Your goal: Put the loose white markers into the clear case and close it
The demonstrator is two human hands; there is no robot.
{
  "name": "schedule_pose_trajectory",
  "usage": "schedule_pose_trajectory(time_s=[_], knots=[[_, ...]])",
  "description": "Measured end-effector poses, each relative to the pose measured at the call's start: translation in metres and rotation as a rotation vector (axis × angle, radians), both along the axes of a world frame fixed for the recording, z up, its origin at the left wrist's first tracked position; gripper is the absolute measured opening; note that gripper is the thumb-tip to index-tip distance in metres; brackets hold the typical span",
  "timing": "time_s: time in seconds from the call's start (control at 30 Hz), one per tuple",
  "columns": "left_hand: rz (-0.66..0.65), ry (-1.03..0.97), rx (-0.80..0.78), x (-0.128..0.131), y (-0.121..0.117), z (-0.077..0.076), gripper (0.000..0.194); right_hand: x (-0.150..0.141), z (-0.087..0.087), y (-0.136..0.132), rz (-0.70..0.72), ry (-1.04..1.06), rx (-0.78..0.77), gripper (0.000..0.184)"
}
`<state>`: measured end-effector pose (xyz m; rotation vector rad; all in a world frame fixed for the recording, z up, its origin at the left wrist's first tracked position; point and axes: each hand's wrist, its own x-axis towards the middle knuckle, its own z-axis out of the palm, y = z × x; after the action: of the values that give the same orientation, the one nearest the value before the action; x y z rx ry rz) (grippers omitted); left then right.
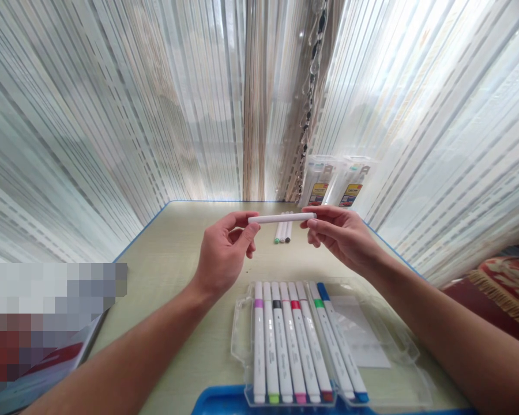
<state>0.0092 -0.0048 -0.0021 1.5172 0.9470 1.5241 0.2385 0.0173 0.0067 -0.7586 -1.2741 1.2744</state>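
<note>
A white marker (pixel 281 218) is held level above the table, one end in each hand. The thumb and fingers of my left hand (pixel 225 248) pinch its left end, and my right hand (pixel 339 233) pinches its right end. Behind and below it, several loose white markers (pixel 282 233) lie on the table, with green, white and black tips towards me. Nearer to me, a clear plastic case (pixel 241 328) lies open with several white markers (pixel 288 340) in rows. Their coloured bands include purple, black, red, green and blue.
Two clear packages (pixel 318 181) with yellow labels stand at the table's back. A white paper slip (pixel 365 340) lies in the case's right half. A blue object (pixel 220 400) sits at the front edge of the pale green table (pixel 164 288). Striped string curtains (pixel 199 104) hang around.
</note>
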Motion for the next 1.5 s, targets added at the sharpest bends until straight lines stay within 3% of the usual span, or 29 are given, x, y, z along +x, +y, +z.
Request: schedule_pose_trajectory(time_s=[1.5], knots=[[0.017,0.051,0.012,-0.0013,0.0003,0.0028,0.024,0.0031,-0.0040,0.0028,0.025,0.003,0.028,0.016]])
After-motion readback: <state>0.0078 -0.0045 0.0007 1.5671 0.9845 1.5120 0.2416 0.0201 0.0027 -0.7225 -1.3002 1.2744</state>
